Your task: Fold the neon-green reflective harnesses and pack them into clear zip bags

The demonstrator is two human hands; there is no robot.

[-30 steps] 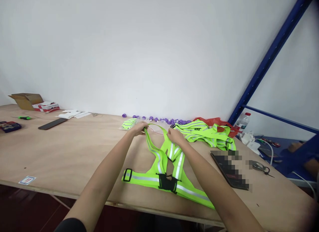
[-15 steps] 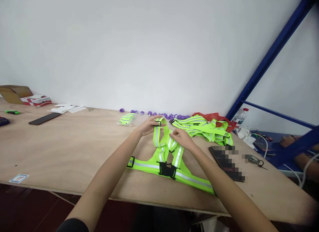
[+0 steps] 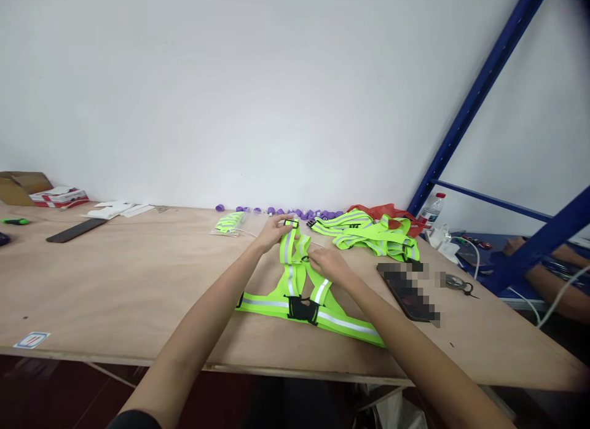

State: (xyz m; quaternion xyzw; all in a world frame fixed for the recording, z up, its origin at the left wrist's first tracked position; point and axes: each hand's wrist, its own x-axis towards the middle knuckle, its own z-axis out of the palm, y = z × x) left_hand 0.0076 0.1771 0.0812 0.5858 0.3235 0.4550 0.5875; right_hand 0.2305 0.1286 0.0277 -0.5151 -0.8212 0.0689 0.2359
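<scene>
A neon-yellow reflective vest made of elastic straps lies on the wooden table before me, its black centre patch toward the front edge. My left hand grips one shoulder strap near its black buckle and lifts that strap off the table. Closed fingers of my right hand pinch the other upper strap beside a black ring-like piece; the fingertips are partly hidden. Behind my right hand lies a pile of similar reflective straps.
Purple caps line the wall. A bagged reflective strap bundle lies left of my hands. On the right are a phone, a round metal object, a bottle and a blue frame. Another person's arm shows beyond.
My right hand has moved slightly down and left and closed on the strap. My left hand keeps the buckle end raised. The whole view has shifted a little.
</scene>
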